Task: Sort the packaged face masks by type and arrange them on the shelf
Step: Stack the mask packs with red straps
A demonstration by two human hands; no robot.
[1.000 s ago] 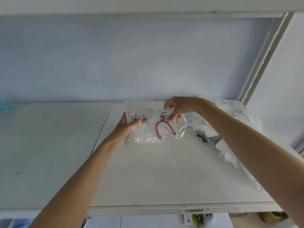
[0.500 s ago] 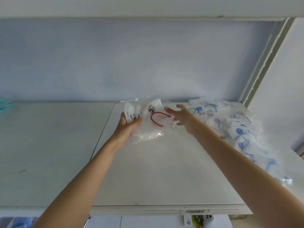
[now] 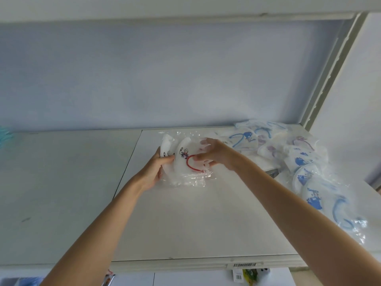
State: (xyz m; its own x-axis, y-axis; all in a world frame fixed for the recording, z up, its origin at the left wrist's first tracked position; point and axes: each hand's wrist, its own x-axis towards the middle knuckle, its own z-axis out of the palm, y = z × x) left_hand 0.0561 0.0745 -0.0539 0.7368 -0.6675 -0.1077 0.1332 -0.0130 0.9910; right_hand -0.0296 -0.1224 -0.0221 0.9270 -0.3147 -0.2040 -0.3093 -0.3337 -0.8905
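Note:
A small stack of packaged white masks with red ear loops (image 3: 183, 162) stands near the back middle of the white shelf (image 3: 195, 219), wrapped in clear plastic. My left hand (image 3: 153, 172) grips the stack's left side, thumb on the front. From the right, my right hand (image 3: 212, 154) holds the top and front of the same stack, its fingers curled over the plastic. A loose pile of packaged masks with blue loops and blue prints (image 3: 305, 168) lies along the shelf's right side, running from the back corner toward the front edge.
The shelf's back wall is pale blue, and a white upright post (image 3: 329, 75) closes the right end. Something teal (image 3: 5, 135) shows at the far left edge. A barcode label (image 3: 244, 264) sits on the front lip, with items on the level below.
My right hand had let go and drawn back right; now it has returned and holds the red-loop stack again. The stack is tilted more upright than a second ago.

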